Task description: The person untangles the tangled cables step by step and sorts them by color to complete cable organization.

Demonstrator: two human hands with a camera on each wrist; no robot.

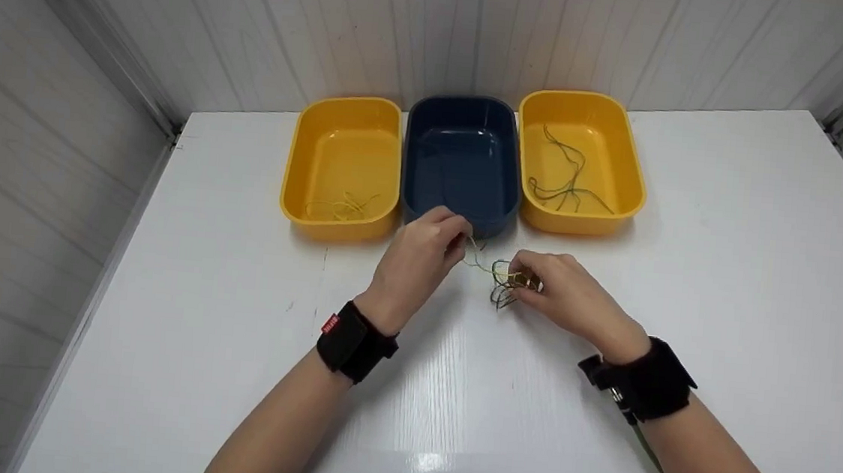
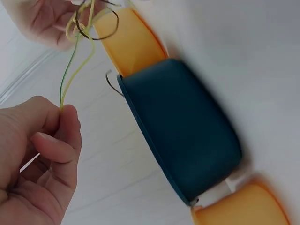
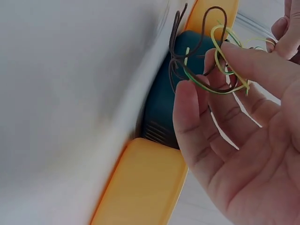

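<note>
Left grip: left hand (image 1: 420, 255) is pinching one yellow-green strand (image 2: 70, 70) between thumb and forefinger.
Right grip: right hand (image 1: 560, 289) is holding the tangle of threads (image 1: 504, 281) just above the table (image 1: 726, 290), in front of the blue tray (image 1: 461, 157).
Risk: pulling while loops are crossing is likely tightening a knot, or dragging dark strands along.
Risk: thin strand may be slipping free.

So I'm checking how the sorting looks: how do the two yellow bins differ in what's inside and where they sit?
The left yellow bin holds a few thin yellow strands near its front wall; the right yellow bin holds darker, greenish strands spread over its floor. The left yellow bin sits slightly nearer the person, the right yellow bin slightly farther back. Both look alike in shape and colour and flank the blue bin, which looks empty.
</note>
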